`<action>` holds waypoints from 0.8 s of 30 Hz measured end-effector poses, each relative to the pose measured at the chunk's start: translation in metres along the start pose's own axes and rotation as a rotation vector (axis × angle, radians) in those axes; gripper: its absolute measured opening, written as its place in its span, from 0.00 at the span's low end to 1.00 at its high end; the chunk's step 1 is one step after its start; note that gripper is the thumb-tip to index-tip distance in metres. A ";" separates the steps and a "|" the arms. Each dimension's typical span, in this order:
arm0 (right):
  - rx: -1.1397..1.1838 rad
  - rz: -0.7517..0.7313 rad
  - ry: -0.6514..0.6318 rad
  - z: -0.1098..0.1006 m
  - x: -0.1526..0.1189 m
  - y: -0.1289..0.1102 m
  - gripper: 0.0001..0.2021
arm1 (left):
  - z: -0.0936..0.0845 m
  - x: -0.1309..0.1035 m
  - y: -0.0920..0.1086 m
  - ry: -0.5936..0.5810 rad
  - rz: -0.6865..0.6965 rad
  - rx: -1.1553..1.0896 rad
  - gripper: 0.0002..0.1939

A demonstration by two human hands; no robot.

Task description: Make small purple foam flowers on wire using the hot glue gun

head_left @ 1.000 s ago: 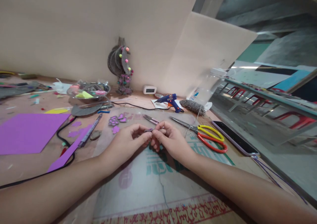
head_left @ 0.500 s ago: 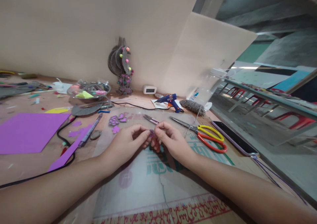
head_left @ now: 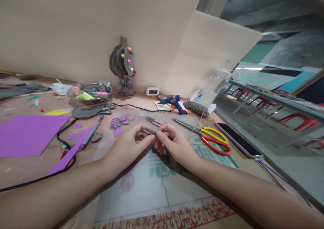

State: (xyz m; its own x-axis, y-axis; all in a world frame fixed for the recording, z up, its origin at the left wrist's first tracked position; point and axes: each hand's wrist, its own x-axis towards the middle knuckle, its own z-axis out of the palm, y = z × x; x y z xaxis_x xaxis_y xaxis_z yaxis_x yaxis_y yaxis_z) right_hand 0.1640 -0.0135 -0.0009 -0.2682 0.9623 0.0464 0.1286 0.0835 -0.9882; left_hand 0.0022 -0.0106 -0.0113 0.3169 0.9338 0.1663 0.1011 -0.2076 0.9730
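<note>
Between both hands (head_left: 152, 139), a small purple piece (head_left: 152, 133)

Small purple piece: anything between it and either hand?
Nothing visible. The small purple piece is at the fingertips of both the left hand and the right hand. The pointed tool lies just beyond the hands and the scissors beyond and to the right, neither in between. Fingers hide part of the piece.

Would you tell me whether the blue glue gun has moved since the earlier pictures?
No, the blue glue gun lies in the same place relative to the white clock.
</note>
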 end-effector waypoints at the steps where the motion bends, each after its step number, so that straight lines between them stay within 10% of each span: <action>1: -0.008 -0.003 0.001 0.000 0.000 0.000 0.10 | 0.000 0.000 0.000 -0.001 0.004 0.010 0.06; 24: -0.024 -0.030 -0.027 -0.003 0.000 0.005 0.13 | -0.001 -0.001 -0.001 -0.018 0.020 -0.004 0.07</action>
State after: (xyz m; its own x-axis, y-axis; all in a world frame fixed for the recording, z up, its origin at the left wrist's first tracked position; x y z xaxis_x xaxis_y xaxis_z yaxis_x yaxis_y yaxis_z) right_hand 0.1679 -0.0126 -0.0057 -0.2977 0.9520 0.0719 0.1424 0.1187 -0.9827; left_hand 0.0014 -0.0109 -0.0124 0.3356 0.9241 0.1826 0.0910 -0.2248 0.9701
